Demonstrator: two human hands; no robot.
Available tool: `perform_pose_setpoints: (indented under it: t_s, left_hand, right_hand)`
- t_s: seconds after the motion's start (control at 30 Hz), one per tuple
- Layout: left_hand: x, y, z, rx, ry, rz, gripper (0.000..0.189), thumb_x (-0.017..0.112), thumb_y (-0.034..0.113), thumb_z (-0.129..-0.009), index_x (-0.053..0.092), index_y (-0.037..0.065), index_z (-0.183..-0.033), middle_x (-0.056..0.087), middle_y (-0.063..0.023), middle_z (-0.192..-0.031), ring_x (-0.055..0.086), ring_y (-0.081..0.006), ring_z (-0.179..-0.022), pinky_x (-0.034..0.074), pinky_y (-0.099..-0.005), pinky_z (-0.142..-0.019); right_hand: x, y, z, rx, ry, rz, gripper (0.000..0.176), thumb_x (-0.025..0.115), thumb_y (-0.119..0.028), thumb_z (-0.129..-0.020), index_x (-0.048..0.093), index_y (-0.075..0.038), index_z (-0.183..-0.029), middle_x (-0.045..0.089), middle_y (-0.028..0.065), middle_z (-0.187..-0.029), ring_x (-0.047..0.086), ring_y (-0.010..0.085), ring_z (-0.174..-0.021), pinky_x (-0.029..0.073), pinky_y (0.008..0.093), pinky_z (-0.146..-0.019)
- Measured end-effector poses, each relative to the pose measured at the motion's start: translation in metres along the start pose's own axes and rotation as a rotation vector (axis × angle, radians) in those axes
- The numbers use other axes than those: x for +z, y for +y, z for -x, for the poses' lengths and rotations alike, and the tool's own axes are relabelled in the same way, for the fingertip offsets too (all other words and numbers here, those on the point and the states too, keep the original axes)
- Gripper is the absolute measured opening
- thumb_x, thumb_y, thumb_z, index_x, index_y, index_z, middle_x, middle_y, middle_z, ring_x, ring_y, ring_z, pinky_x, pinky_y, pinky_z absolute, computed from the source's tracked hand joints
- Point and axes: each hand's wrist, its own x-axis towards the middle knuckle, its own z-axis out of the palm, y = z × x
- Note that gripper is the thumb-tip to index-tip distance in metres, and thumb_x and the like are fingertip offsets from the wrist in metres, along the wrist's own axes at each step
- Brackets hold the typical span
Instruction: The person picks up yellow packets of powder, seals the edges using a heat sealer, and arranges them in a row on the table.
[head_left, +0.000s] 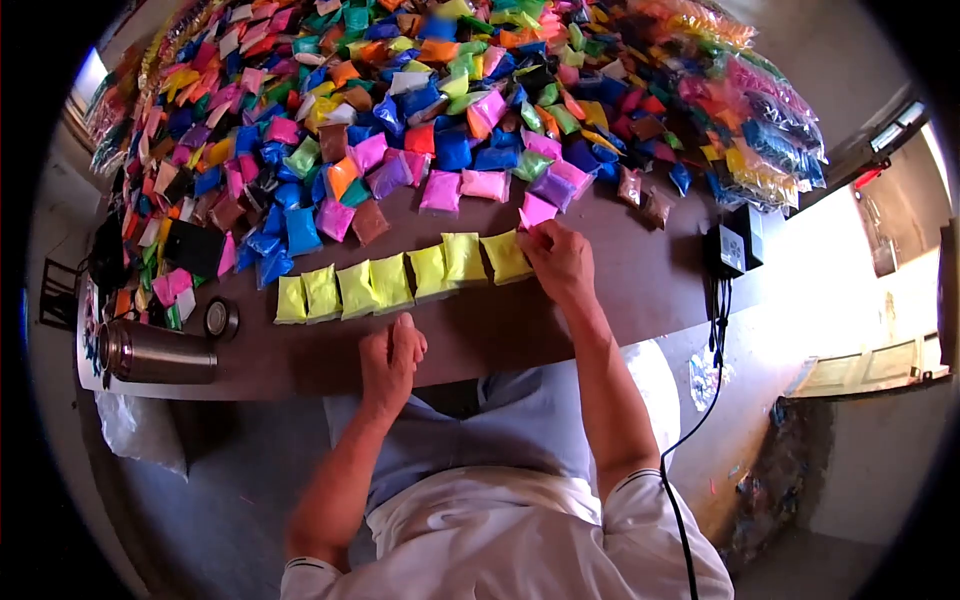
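A row of several small yellow packets (pixel 391 282) lies across the brown table in front of me. My right hand (pixel 560 262) is at the row's right end, fingers pinched at the edge of the last yellow packet (pixel 505 258). Just beyond those fingertips lies a pink packet (pixel 537 210). My left hand (pixel 392 358) is loosely closed by the table's near edge, below the middle of the row, thumb pointing up. Nothing shows in it, and it is apart from the packets.
A big heap of coloured packets (pixel 420 140) covers the far side of the table (pixel 450 350). A steel flask (pixel 160 352) lies at the left beside a round dark lid (pixel 221 318). At the right edge, a black box (pixel 727 250) has cables hanging down.
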Motion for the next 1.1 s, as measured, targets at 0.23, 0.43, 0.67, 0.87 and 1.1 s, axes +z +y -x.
perform_pose_setpoints:
  t_s: [0.23,0.43,0.67,0.87,1.1]
  left_hand:
    - [0.004,-0.009,0.005,0.143,0.043,-0.15,0.045,0.043,0.025,-0.098,0.048,0.003,-0.059,0.052,-0.0048,-0.056,0.045,-0.0091,-0.048,0.036,-0.0251,-0.047]
    - [0.005,-0.012,0.005,0.156,0.05,-0.169,0.041,0.045,0.022,-0.097,0.049,0.003,-0.061,0.05,-0.0041,-0.055,0.046,-0.0108,-0.049,0.037,-0.0272,-0.048]
    - [0.005,-0.015,0.006,0.202,0.062,-0.219,0.037,0.045,0.016,-0.095,0.05,-0.001,-0.063,0.052,-0.009,-0.055,0.052,-0.0207,-0.049,0.041,-0.0318,-0.051]
    - [0.01,-0.013,0.006,0.221,0.075,-0.256,0.035,0.046,0.015,-0.095,0.049,0.0,-0.063,0.052,-0.0092,-0.056,0.052,-0.0226,-0.048,0.04,-0.0328,-0.049]
    - [0.01,-0.006,0.007,0.276,0.088,-0.395,0.034,0.048,0.013,-0.093,0.049,0.003,-0.061,0.049,-0.0089,-0.054,0.049,-0.0228,-0.047,0.038,-0.0333,-0.047]
  right_hand:
    - [-0.001,0.002,-0.039,-0.028,0.05,0.286,0.021,0.065,-0.028,-0.081,0.066,-0.012,-0.093,0.066,0.0156,-0.083,0.064,0.0351,-0.081,0.049,0.0437,-0.068]
    - [-0.009,0.002,-0.05,-0.133,-0.115,0.262,0.021,0.059,-0.031,-0.085,0.065,-0.012,-0.092,0.066,0.0157,-0.084,0.063,0.0343,-0.082,0.049,0.0447,-0.069]
    - [-0.014,0.007,-0.069,-0.112,-0.093,0.239,0.02,0.055,-0.026,-0.088,0.064,-0.008,-0.09,0.064,0.0149,-0.076,0.064,0.0309,-0.072,0.049,0.0413,-0.064]
    - [-0.047,-0.003,-0.13,0.039,0.131,-0.347,0.019,0.052,-0.017,-0.094,0.061,0.001,-0.093,0.062,0.0058,-0.076,0.057,0.014,-0.066,0.045,0.0297,-0.06]
    - [-0.034,-0.004,-0.214,-0.168,0.313,-0.232,0.02,0.046,-0.015,-0.094,0.061,-0.006,-0.103,0.065,0.0179,-0.092,0.063,0.0318,-0.084,0.048,0.0368,-0.074]
